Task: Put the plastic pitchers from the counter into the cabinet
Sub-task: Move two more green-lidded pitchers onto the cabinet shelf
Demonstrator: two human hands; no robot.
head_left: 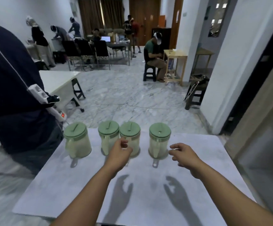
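Several clear plastic pitchers with green lids stand in a row at the far edge of the white counter (86, 185). The leftmost pitcher (77, 141) stands apart. Two pitchers (107, 136) (131, 134) touch in the middle. The rightmost pitcher (159, 141) has its handle facing me. My left hand (120, 152) hovers in front of the third pitcher, fingers curled and apart, holding nothing. My right hand (183, 154) floats just right of the rightmost pitcher, open, not touching it. No cabinet interior shows.
A person in dark clothes (15, 88) stands close at the counter's left edge, with a white power strip (51, 103) at the hip. A wall corner and dark doorway (254, 82) rise on the right. Other people, chairs and tables fill the room beyond.
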